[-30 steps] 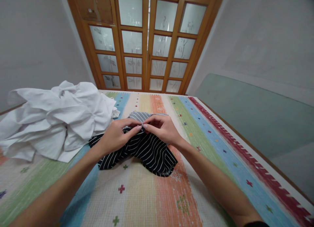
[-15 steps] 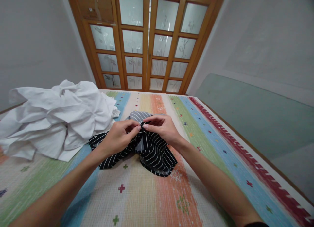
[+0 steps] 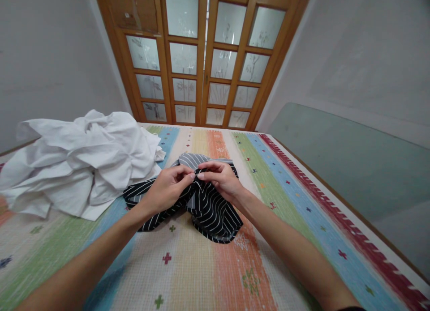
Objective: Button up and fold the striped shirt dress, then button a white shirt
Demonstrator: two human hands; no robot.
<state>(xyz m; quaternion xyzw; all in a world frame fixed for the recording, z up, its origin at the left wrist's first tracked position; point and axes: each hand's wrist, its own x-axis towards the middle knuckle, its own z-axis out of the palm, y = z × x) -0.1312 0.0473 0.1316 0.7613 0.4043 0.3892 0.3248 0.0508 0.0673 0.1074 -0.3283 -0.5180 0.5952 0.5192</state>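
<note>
A black cloth garment with thin white stripes (image 3: pixel 217 212) lies bunched in the middle of the table; its paler grey inner side shows at the back. My left hand (image 3: pixel 171 188) pinches the garment's raised upper part between thumb and forefinger. Close beside it, fingertips almost touching, my right hand (image 3: pixel 220 179) pinches the same gathered spot. Whether a button or another small part sits between the fingertips is too small to tell. The garment's lower flaps spread to both sides beneath my hands, resting on the cloth.
A heap of white fabric (image 3: pixel 90 163) lies on the left of the table, against the striped garment's left end. A colourful striped tablecloth (image 3: pixel 188 275) covers the table. Wooden doors with glass panes (image 3: pixel 198 74) stand behind; a pale green board (image 3: pixel 336 145) is at the right.
My hands stay pinched at nearly the same spot on the garment. The right hand's fingers have shifted slightly, and more of the garment shows behind them. The view has moved a little.
</note>
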